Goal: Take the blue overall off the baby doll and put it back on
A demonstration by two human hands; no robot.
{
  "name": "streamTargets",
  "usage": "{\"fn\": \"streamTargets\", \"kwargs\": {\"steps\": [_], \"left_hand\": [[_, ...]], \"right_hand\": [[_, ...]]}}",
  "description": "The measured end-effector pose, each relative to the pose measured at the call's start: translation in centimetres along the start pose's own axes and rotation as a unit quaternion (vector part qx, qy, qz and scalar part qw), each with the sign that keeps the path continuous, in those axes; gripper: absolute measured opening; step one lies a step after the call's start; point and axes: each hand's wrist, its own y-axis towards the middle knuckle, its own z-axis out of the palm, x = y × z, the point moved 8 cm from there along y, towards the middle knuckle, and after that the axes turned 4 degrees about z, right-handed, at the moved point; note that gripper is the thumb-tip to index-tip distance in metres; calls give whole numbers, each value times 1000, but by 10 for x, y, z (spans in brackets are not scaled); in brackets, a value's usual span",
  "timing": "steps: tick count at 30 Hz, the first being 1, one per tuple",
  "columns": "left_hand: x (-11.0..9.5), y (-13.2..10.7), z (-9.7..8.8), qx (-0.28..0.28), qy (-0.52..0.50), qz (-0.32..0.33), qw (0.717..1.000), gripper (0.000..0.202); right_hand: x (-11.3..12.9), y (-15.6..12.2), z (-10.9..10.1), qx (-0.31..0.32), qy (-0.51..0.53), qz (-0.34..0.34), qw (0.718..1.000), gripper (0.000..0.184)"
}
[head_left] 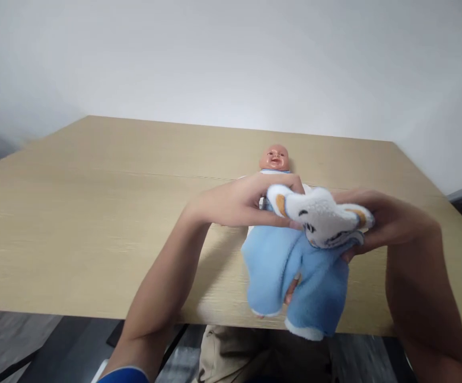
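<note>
A baby doll (274, 157) lies on its back on the wooden table (95, 223), head away from me, dressed in light blue fleece trousers (295, 271). Above its legs both my hands hold a small white sock (321, 215) with orange and dark markings. My left hand (241, 202) pinches the sock's left edge with its fingers closed. My right hand (378, 221) grips the sock's right end, fingers wrapped round it. The doll's feet hang near the table's front edge.
A plain white wall stands behind the table. The table's front edge runs across the lower part of the view, with my lap in beige trousers (255, 356) and a grey floor below it.
</note>
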Motion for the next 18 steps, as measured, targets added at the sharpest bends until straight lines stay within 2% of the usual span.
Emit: {"fn": "streamTargets", "kwargs": {"steps": [3, 5, 7, 9, 11, 13, 16, 18], "left_hand": [[3, 3, -2, -28, 38, -1, 999, 16], [0, 3, -3, -60, 71, 11, 996, 12], [-4, 2, -3, -88, 97, 16, 991, 11], [-6, 1, -2, -99, 125, 1, 987, 14], [-2, 0, -2, -86, 152, -36, 984, 17], [6, -3, -4, -49, 161, -75, 983, 21], [21, -11, -10, 27, 130, -105, 986, 28], [26, -18, -18, 47, 97, -95, 990, 31]], "right_hand": [[-2, 11, 7, -17, -18, -6, 1000, 49], [-1, 28, 14, 21, -32, -15, 999, 50], [3, 44, 31, 146, -39, -47, 987, 52], [9, 47, 52, 315, -23, -90, 945, 53], [10, 44, 61, 416, 0, -96, 904, 52], [11, 43, 60, 432, 27, -71, 899, 45], [14, 42, 52, 412, 77, -41, 907, 24], [13, 42, 47, 399, 110, -9, 910, 28]]}}
